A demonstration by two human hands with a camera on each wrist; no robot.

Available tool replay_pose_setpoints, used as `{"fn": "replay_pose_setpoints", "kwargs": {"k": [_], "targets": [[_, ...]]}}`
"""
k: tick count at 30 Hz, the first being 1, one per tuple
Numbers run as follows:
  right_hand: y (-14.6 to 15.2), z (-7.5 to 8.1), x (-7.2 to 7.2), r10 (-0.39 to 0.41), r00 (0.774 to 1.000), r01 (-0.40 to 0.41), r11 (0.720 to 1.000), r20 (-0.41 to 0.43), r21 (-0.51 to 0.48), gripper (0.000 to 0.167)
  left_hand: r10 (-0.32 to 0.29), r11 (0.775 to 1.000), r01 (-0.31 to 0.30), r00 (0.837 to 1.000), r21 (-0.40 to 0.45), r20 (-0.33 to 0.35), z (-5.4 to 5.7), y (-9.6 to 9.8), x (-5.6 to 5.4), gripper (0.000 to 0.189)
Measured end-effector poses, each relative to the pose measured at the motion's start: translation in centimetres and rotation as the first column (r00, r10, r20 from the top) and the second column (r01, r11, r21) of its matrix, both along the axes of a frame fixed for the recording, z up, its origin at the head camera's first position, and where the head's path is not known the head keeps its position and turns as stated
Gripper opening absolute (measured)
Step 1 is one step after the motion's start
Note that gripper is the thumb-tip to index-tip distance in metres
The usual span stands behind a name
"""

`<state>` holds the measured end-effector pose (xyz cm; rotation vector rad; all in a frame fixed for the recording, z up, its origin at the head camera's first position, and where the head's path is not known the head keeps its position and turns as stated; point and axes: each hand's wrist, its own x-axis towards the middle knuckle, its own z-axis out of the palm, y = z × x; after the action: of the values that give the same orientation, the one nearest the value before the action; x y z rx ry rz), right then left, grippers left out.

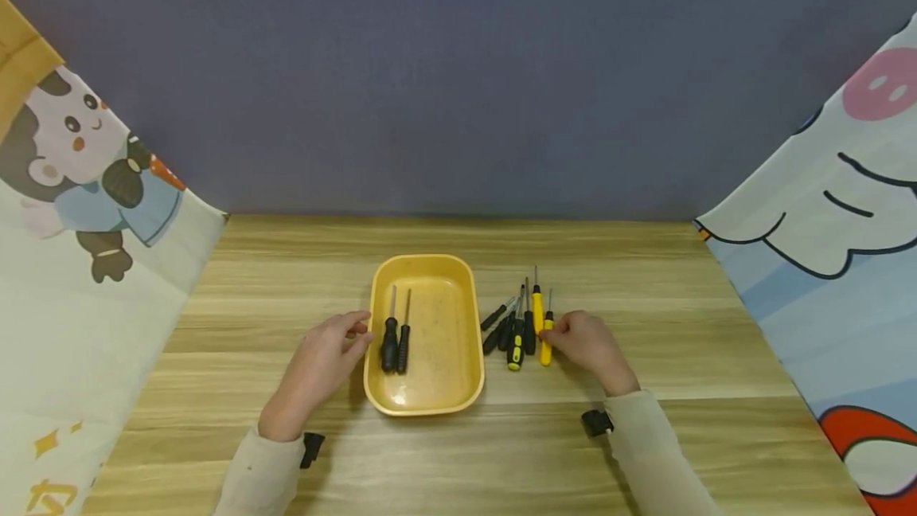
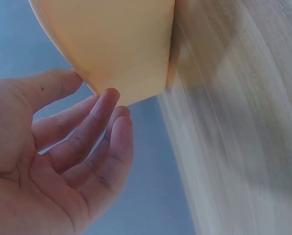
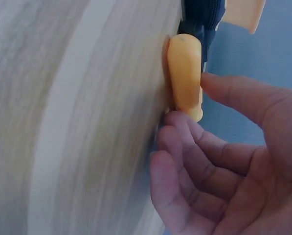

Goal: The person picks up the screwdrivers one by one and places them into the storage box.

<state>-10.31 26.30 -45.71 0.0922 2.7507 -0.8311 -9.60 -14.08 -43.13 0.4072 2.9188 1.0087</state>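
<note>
A yellow plastic tray (image 1: 444,341) lies on the table with two black-handled screwdrivers (image 1: 389,345) side by side in its left half. My left hand (image 1: 325,357) is at the tray's left rim, thumb and fingertips touching its edge, fingers loosely bent. To the right of the tray, several screwdrivers lie in a loose group, among them a black-and-yellow one (image 1: 515,345). At the group's right end, my right hand (image 1: 591,345) pinches the handle of a yellow screwdriver (image 1: 547,352) between thumb and index finger. Its other fingers curl loosely beside the tabletop in the right wrist view.
Just left of the pinched one lies another yellow screwdriver (image 1: 537,309), its shaft pointing away. A grey-blue panel (image 1: 458,102) stands behind the wooden table (image 1: 286,261). Printed cartoon sheets (image 1: 107,181) flank both sides.
</note>
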Motion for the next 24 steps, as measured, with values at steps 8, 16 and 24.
{"fn": "replay_pose_setpoints", "kwargs": {"k": [8,16,24], "targets": [[0.4,-0.3,-0.3,-0.042,0.998,0.043,0.999,0.046,-0.023,0.034,-0.001,1.000,0.001,1.000,0.004,-0.007,0.0,0.0,0.0,0.039],[0.7,0.4,-0.3,-0.048,0.998,0.051,0.994,0.038,-0.094,0.028,-0.008,1.000,0.008,0.999,-0.006,-0.036,0.1,0.0,0.0,0.039],[-1.0,3.2,-1.4,0.028,0.999,-0.037,0.978,-0.045,-0.205,0.031,-0.010,1.000,0.009,0.999,-0.011,-0.031,0.1,-0.1,0.1,0.040]]}}
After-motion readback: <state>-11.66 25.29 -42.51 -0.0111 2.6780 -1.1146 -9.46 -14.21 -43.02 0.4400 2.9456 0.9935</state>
